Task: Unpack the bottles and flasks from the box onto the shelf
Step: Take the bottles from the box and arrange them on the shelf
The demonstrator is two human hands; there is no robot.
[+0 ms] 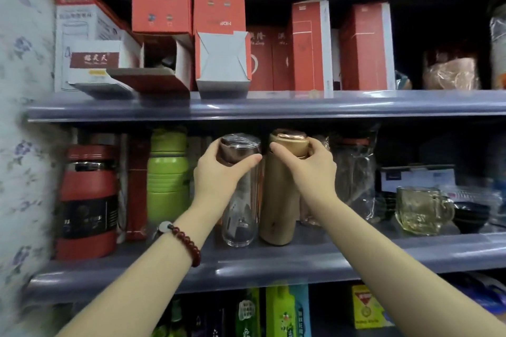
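Observation:
A clear glass bottle (239,216) with a dark bronze cap stands on the middle shelf (356,257). My left hand (219,175) grips it round the cap. Right beside it stands a gold flask (278,208) with a copper-topped lid, and my right hand (312,167) grips its lid. Both stand upright, side by side, near the shelf's front edge. The box they came from is out of view.
On the same shelf stand a red flask (87,200) and a green bottle (167,178) to the left, wrapped bottles (353,172) and a glass mug (421,209) to the right. Orange and white cartons (161,8) fill the upper shelf. A floral cloth (24,117) hangs left.

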